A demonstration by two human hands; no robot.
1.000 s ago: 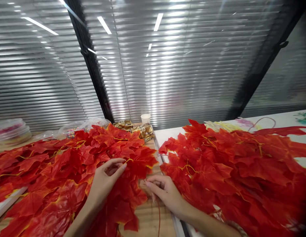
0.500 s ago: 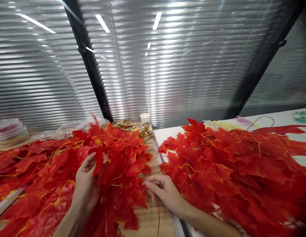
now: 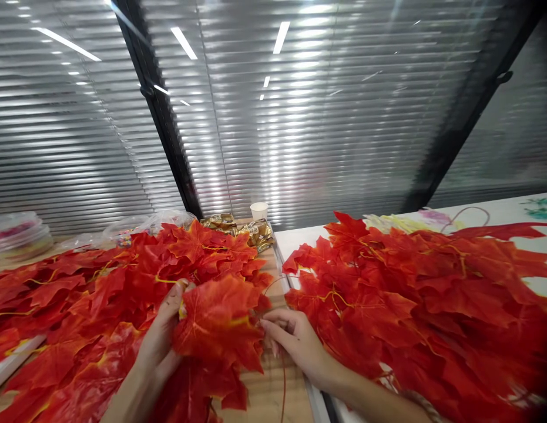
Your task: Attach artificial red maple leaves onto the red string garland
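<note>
My left hand [image 3: 161, 341] is closed on a red maple leaf [image 3: 215, 320], pinching it near its top edge and holding it flat, face up, over the left leaf pile [image 3: 79, 294]. Just right of it, my right hand [image 3: 295, 341] pinches a thin reddish wire [image 3: 284, 382] that runs down towards the table's near edge and loops up by the leaf. The leaf's right tip touches the right hand's fingers.
A second heap of red leaves [image 3: 423, 294] covers the white table [image 3: 497, 208] on the right. At the back stand a small white cup [image 3: 259, 210], gold foil packets [image 3: 255, 232] and clear plastic bags [image 3: 136, 223]. Window blinds [image 3: 299, 117] rise behind.
My left hand pulled a leaf out of the left pile, swung left with it, then brought it back flat next to my right hand. The right hand stayed put.
</note>
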